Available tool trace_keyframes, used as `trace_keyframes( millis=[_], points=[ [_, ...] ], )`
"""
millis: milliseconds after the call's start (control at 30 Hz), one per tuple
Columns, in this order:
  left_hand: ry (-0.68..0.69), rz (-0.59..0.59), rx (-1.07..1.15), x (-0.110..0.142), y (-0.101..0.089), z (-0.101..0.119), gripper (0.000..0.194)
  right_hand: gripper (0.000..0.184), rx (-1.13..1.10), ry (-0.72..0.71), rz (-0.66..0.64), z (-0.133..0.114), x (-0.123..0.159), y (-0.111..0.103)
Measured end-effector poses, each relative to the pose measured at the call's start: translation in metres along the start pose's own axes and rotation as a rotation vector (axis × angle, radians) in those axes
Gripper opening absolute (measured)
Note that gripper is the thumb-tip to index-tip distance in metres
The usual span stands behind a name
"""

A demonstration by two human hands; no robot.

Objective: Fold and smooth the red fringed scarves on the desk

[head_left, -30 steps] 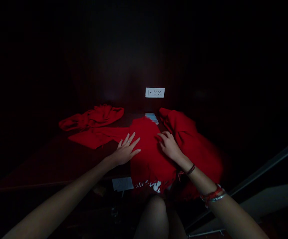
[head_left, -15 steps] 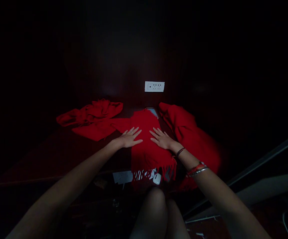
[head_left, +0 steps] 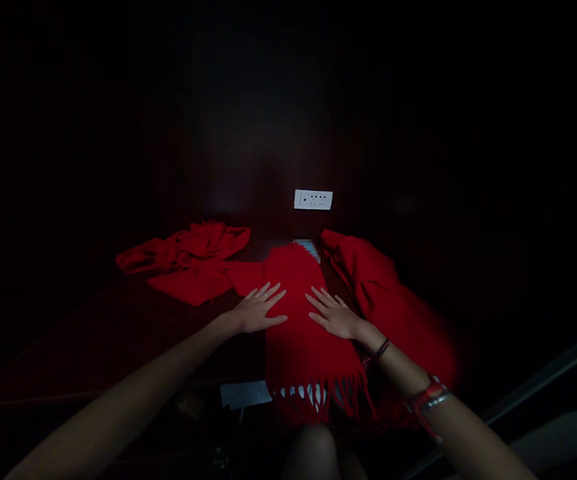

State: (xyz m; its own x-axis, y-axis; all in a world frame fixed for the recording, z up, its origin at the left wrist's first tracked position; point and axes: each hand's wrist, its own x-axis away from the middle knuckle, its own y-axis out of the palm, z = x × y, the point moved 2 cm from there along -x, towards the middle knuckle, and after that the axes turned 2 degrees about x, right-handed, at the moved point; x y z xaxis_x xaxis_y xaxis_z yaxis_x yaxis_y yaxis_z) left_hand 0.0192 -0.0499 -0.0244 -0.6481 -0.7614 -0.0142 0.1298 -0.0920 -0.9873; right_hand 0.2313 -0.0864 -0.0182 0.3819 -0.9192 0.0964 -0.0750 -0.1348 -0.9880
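A red fringed scarf (head_left: 296, 353) lies flat in the middle of a dark table (head_left: 133, 340), its tassels hanging at the near edge. My left hand (head_left: 258, 310) rests on its left side, palm down with fingers spread. On the right side of the same scarf, my right hand (head_left: 336, 315) lies flat, fingers apart. Neither hand grasps the cloth. More red cloth (head_left: 191, 257) is bunched to the left, with a strip meeting the scarf. To the right spreads another red cloth (head_left: 393, 297), passing beneath my right forearm.
A white socket plate (head_left: 313, 200) is on the dark wall behind. A pixelated bluish item (head_left: 308, 249) shows past the scarf's far end. Below the table edge are a pale flat piece (head_left: 243, 395) and my knee (head_left: 313, 450). Much of the surroundings is too dark to make out.
The whole scene sits lower in view as the camera tilts up. The scarf's fringe now covers the small white case seen before. Both hands stay spread on the scarf.
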Motion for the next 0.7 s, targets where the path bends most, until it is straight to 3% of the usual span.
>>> trace_keyframes(
  millis=[133,233,300,400,567,633,700],
  points=[
    [0.047,0.027,-0.009,-0.001,-0.014,0.000,0.065,0.066,-0.052,-0.024,-0.021,0.002,-0.007,-0.018],
    [0.036,0.207,-0.035,-0.020,-0.032,-0.005,0.054,0.066,-0.037,0.024,0.181,-0.002,-0.029,-0.037],
    [-0.079,0.264,-0.031,-0.035,-0.035,-0.018,0.053,0.065,-0.009,0.060,0.227,-0.003,-0.045,-0.039],
    [-0.291,0.144,-0.002,-0.051,-0.019,-0.043,0.059,0.065,-0.012,0.121,0.089,0.002,-0.062,-0.024],
    [-0.322,0.096,0.008,-0.052,0.003,-0.058,0.063,0.067,-0.025,0.153,-0.041,0.008,-0.066,-0.013],
    [-0.325,0.093,0.006,-0.049,0.000,-0.054,0.064,0.067,-0.018,0.158,-0.029,0.003,-0.068,-0.021],
    [-0.324,0.052,0.020,-0.044,-0.004,-0.048,0.065,0.065,0.004,0.137,0.077,-0.003,-0.073,-0.033]
  ],
)
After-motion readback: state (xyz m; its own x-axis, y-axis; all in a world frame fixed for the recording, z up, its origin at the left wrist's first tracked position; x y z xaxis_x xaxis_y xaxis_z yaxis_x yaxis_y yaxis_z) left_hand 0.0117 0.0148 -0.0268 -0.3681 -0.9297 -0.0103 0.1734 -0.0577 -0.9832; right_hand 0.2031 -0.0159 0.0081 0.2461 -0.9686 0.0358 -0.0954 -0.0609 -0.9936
